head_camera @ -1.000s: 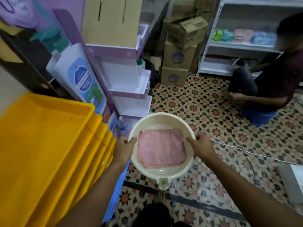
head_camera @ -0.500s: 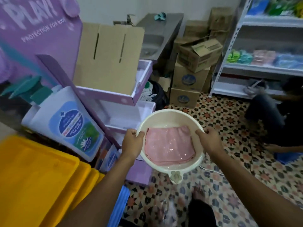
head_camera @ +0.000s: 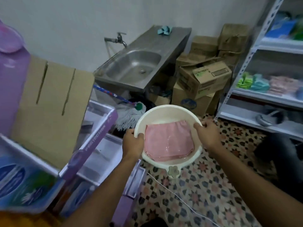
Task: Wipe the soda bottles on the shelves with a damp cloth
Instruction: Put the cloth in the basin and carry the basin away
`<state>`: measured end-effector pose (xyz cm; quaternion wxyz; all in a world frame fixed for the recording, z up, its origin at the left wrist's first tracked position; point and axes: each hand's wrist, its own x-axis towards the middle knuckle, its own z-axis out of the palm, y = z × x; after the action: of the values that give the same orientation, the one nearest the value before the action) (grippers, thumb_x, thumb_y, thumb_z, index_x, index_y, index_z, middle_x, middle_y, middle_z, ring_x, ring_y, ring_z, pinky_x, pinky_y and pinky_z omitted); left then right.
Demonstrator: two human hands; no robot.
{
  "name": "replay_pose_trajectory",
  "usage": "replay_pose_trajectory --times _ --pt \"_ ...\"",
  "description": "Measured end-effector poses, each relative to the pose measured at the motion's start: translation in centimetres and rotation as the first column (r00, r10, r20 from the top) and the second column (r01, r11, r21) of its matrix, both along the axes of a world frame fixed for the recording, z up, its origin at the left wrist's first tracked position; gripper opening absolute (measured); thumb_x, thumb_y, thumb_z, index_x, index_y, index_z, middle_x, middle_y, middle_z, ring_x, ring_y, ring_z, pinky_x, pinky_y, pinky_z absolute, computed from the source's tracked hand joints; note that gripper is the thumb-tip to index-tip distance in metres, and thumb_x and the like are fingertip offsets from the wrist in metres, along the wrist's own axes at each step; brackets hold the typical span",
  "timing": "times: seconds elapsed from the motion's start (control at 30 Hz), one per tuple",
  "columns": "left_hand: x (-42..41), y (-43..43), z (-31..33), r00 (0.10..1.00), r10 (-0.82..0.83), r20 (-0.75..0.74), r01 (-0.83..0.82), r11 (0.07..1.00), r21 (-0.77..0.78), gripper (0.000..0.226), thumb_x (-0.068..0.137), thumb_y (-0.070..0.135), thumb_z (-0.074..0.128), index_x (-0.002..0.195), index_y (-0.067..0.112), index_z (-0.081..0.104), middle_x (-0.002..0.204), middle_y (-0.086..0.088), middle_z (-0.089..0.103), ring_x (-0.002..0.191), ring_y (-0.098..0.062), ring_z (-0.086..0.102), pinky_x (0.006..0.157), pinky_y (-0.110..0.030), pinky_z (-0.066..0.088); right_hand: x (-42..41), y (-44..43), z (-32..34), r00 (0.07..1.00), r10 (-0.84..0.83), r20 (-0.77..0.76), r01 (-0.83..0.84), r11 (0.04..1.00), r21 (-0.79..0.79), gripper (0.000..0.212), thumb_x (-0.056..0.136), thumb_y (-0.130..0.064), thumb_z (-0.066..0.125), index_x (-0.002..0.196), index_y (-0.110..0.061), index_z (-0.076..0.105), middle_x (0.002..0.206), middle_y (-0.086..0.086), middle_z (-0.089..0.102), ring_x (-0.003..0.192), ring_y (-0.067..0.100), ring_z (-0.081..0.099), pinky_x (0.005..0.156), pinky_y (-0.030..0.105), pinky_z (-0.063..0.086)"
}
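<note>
Centre frame, above a patterned tile floor (head_camera: 205,185), a person holds a cream basin (head_camera: 164,107) in both hands. The left hand (head_camera: 132,143) grips the rim at 9 o'clock and the right hand (head_camera: 208,135) grips it at 2 o'clock. A pink cloth (head_camera: 168,141) lies flat in shallow water between them, just inside each thumb. Its long side runs hand to hand, equally near both. White shelves (head_camera: 265,98) stand at 2 o'clock, with no soda bottles visible. A steel sink (head_camera: 131,68) sits at 12 o'clock.

Two bare forearms extend forward from the lower edge. The left grip (head_camera: 133,142) and right grip (head_camera: 207,134) clasp a basin (head_camera: 165,112) at opposite sides of its rim, fingers curled.
</note>
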<state>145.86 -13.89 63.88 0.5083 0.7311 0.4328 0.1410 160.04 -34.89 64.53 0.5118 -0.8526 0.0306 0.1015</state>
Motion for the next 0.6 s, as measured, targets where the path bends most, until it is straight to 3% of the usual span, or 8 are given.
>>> replay_pose_trajectory --times 0.07,0.13,0.23,0.37,0.5,0.6 --pt "4.3 0.5 0.1 0.999 0.039 0.023 -0.039 0.999 0.019 0.008 0.099 0.01 0.055 0.106 0.01 0.06 0.098 -0.008 0.067 0.082 -0.023 0.062 0.061 -0.029 0.043 4.4 0.9 0.5 0.999 0.014 0.029 -0.013 1.0 -0.008 0.02 0.095 -0.023 0.064 0.094 -0.003 0.065 0.086 0.008 0.065 0.079 0.025 0.059 0.06 0.028 0.04" --pt "8.2 1.3 0.3 0.993 0.106 0.051 -0.109 0.993 0.049 0.013 0.096 0.011 0.056 0.106 0.008 0.065 0.102 -0.011 0.069 0.084 -0.025 0.063 0.062 -0.029 0.044 8.0 2.1 0.9 0.999 0.034 0.036 -0.034 0.999 0.001 0.023 0.095 -0.026 0.063 0.095 -0.003 0.064 0.086 0.008 0.064 0.079 0.026 0.059 0.064 0.03 0.042" --pt "14.3 3.4 0.8 0.966 0.218 0.138 -0.226 0.973 0.045 0.014 0.094 0.011 0.06 0.103 0.006 0.07 0.106 -0.013 0.07 0.092 -0.03 0.066 0.077 -0.035 0.051 13.9 4.7 1.6 0.997 0.045 0.066 -0.047 0.998 0.034 0.02 0.095 -0.028 0.062 0.093 -0.008 0.063 0.087 0.006 0.065 0.083 0.028 0.062 0.075 0.039 0.051" --pt "21.4 6.8 2.2 0.934 0.303 0.189 -0.316 0.948 0.044 0.009 0.095 0.015 0.062 0.103 0.017 0.066 0.11 -0.007 0.069 0.097 -0.026 0.063 0.084 -0.034 0.049 21.1 8.6 2.9 0.993 0.079 0.09 -0.085 0.994 0.062 0.016 0.098 -0.028 0.061 0.094 -0.012 0.063 0.089 0.004 0.066 0.079 0.019 0.061 0.062 0.03 0.043" --pt "27.8 10.5 3.1 0.911 0.379 0.164 -0.387 0.922 0.02 0.022 0.096 0.022 0.061 0.114 0.012 0.068 0.116 -0.011 0.068 0.104 -0.033 0.064 0.096 -0.045 0.054 28.4 13.4 4.0 0.991 0.084 0.104 -0.093 0.992 0.089 0.016 0.097 -0.03 0.062 0.09 -0.015 0.062 0.087 0.005 0.066 0.078 0.021 0.062 0.067 0.032 0.047" --pt "30.9 13.0 3.9 0.885 0.43 0.177 -0.433 0.901 -0.022 0.016 0.098 0.022 0.059 0.107 0.013 0.068 0.104 -0.005 0.066 0.095 -0.027 0.06 0.081 -0.034 0.049 32.5 16.5 4.5 0.987 0.123 0.105 -0.134 0.986 0.103 0.016 0.096 -0.028 0.063 0.091 -0.013 0.065 0.085 0.003 0.067 0.077 0.021 0.062 0.06 0.026 0.04"
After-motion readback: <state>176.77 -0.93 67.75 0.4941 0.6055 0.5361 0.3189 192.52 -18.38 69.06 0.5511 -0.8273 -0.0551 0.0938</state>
